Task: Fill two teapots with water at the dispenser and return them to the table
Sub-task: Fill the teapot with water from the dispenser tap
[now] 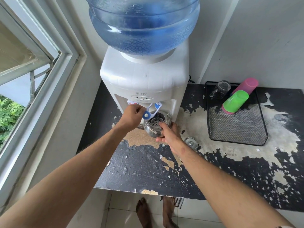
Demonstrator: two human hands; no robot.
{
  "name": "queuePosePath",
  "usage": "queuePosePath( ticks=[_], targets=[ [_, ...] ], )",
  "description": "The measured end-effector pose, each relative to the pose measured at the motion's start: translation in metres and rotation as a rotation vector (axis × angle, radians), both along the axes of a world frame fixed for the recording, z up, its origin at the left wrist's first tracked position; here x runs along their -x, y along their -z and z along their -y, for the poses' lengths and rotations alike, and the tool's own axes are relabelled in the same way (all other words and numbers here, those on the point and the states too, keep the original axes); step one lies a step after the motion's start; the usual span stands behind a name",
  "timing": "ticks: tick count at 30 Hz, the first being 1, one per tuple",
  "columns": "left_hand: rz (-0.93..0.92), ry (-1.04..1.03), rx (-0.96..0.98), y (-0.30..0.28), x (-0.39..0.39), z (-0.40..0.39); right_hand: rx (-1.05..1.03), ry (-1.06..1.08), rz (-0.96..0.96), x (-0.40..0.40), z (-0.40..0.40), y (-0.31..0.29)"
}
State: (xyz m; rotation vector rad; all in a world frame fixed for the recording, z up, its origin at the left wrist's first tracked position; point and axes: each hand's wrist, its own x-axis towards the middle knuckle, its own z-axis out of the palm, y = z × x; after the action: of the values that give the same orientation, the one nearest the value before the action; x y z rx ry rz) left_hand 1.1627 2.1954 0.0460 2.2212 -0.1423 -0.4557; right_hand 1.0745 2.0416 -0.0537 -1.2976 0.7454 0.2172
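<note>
A steel teapot with its lid off stands under the blue tap of the white water dispenser; a strainer shows inside its opening. My right hand grips the teapot's near side. My left hand is closed on the blue-and-white tap lever, pressing it. The teapot's lid lies on the counter just right of my right hand. Only one teapot is in view.
A blue water bottle tops the dispenser. A black mesh tray on the peeling black counter holds a glass mug and green and pink cups. An open window is at left.
</note>
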Motion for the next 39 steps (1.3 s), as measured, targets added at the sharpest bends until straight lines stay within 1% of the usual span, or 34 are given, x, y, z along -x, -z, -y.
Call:
queuePosePath(
  ticks=[5, 20, 31, 36, 39],
  targets=[
    [0.012, 0.010, -0.011, 0.001, -0.001, -0.001, 0.015, -0.002, 0.027, 0.000, 0.000, 0.002],
    [0.013, 0.026, -0.010, 0.004, -0.003, -0.002, 0.003, -0.004, 0.024, 0.000, 0.000, 0.001],
    [0.028, 0.191, -0.042, 0.015, -0.002, 0.004, 0.000, -0.002, 0.022, 0.001, 0.001, 0.000],
    [0.010, 0.167, -0.045, 0.030, -0.004, 0.014, 0.000, -0.023, 0.068, 0.002, 0.004, 0.001],
    [0.045, 0.137, -0.058, 0.036, -0.007, 0.018, -0.003, -0.024, 0.066, 0.004, 0.004, 0.001]
  ],
)
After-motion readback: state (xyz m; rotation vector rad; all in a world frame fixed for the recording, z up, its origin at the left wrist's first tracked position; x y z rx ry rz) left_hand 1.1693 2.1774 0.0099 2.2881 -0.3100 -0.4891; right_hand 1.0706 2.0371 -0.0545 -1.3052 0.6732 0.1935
